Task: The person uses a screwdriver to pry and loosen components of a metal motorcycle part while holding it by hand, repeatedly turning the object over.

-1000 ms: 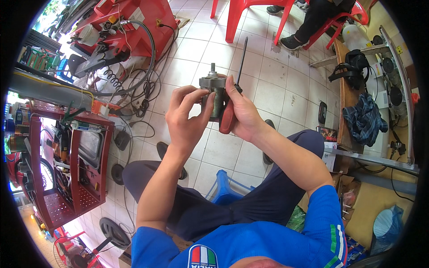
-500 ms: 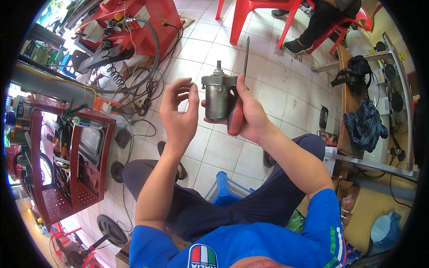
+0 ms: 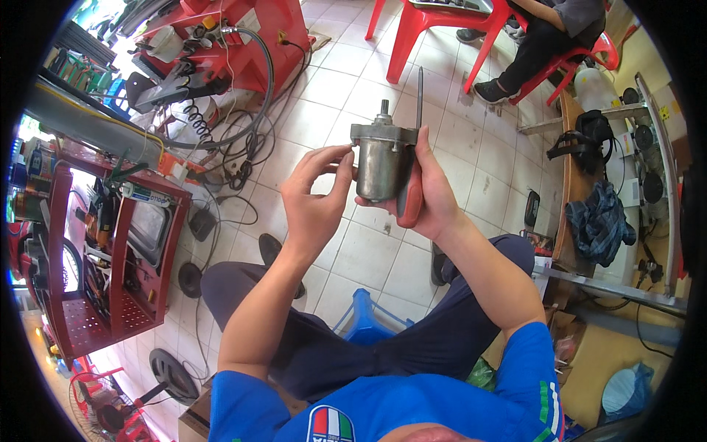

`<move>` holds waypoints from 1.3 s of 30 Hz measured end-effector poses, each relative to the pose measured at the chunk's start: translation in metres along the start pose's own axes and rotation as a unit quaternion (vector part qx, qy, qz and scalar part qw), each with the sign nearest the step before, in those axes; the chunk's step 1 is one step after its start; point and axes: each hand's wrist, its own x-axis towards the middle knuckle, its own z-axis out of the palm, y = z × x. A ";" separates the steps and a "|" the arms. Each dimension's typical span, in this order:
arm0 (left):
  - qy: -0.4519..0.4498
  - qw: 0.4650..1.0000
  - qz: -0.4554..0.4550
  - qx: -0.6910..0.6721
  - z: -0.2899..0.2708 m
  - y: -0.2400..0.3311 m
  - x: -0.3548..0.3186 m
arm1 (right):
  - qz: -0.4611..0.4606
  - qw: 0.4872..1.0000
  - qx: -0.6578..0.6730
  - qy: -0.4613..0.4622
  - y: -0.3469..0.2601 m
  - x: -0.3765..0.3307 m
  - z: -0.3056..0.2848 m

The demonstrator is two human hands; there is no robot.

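A metal starter motor (image 3: pixel 381 169) stands upright in my right hand (image 3: pixel 434 188), its splined shaft (image 3: pixel 384 109) and mounting flange at the upper end. The same hand also grips a screwdriver (image 3: pixel 411 200) by its red and dark handle, along the motor's right side, blade pointing away from me. My left hand (image 3: pixel 318 190) is at the motor's left side, just below the flange ear. Its thumb and forefinger come together there in a pinch. Whatever may be between these fingertips is too small to make out.
A blue stool (image 3: pixel 366 313) is between my knees on the tiled floor. To the left stand a red tool cart (image 3: pixel 121 280) and a red machine (image 3: pixel 258 44) with cables. Ahead are a red plastic table (image 3: pixel 434 18) and a seated person (image 3: pixel 549 37). A wooden bench (image 3: pixel 571 214) is at the right.
My right hand has shifted slightly right with the motor and screwdriver. My left hand has moved right to the motor's side, its thumb and forefinger closing together.
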 end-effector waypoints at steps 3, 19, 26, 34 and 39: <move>0.042 0.996 -0.048 -0.055 0.006 0.010 -0.001 | -0.001 1.000 -0.005 0.000 0.000 -0.001 0.000; -0.009 0.962 -0.229 -0.146 -0.006 0.011 0.004 | -0.003 0.999 -0.048 -0.019 0.006 0.002 0.000; 0.000 0.955 -0.222 -0.197 -0.005 0.008 0.006 | -0.009 0.999 -0.015 -0.038 0.004 0.001 0.004; -0.034 0.957 -0.226 -0.177 -0.007 0.007 0.005 | -0.002 0.999 -0.031 -0.009 0.005 0.000 0.004; 0.001 0.951 -0.240 -0.197 -0.003 0.010 0.005 | -0.001 1.000 -0.012 -0.026 0.004 0.000 -0.001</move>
